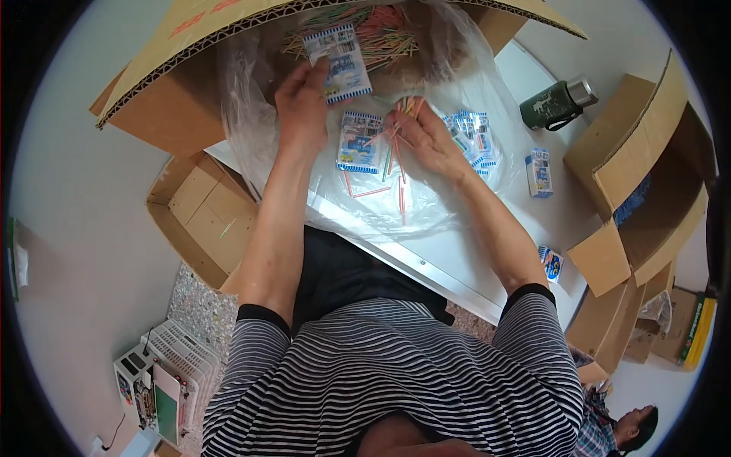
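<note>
My left hand grips a flat blue-and-white packet by its left edge, in front of the opening of a large carton. Closed round a small bunch of thin coloured sticks is my right hand, a little lower and to the right. Between and below the hands another blue-and-white packet lies on clear plastic sheeting. Loose pink and green sticks are scattered beside it. Several more packets lie right of my right hand. A heap of coloured sticks fills the back of the carton.
The large carton stands on a white table. To the right are a dark green flask, a small blue-and-white box and an open cardboard box. An open carton sits lower left. Another person is at the lower right.
</note>
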Motion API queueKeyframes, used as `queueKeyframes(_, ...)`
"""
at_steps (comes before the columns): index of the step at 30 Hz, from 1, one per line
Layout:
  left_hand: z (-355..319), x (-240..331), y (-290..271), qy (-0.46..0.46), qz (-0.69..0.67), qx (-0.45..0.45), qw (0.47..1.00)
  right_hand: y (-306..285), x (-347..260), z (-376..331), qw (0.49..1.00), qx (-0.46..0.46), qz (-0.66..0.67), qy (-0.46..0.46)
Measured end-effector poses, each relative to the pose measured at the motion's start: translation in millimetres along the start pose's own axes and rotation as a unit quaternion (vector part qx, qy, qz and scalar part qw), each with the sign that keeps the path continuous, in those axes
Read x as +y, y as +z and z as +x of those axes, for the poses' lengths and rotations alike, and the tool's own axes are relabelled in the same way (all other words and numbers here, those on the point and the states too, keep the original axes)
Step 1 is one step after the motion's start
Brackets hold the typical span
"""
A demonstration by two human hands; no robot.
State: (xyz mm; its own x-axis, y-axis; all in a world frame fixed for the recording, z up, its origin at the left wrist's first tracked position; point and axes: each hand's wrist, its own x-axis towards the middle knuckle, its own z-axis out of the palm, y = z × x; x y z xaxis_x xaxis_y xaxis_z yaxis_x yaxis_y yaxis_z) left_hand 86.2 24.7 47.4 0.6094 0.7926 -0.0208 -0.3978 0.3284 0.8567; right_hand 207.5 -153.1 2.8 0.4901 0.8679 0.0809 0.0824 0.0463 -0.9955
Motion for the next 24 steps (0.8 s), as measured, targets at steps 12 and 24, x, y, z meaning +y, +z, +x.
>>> queueKeyframes(12,-16.5,-2.0,1.6,-0.057,-0.042,-0.040,0.997,-1.7,-1.9,-4.7,1.000,0.004,-0.011,0.018)
queueKeyframes(24,-39.5,-17.8,-15.8,-0.022,0.206,-0.170,0.963,-18.5,-50.4,20.8,0.951,0.077,0.278,-0.109)
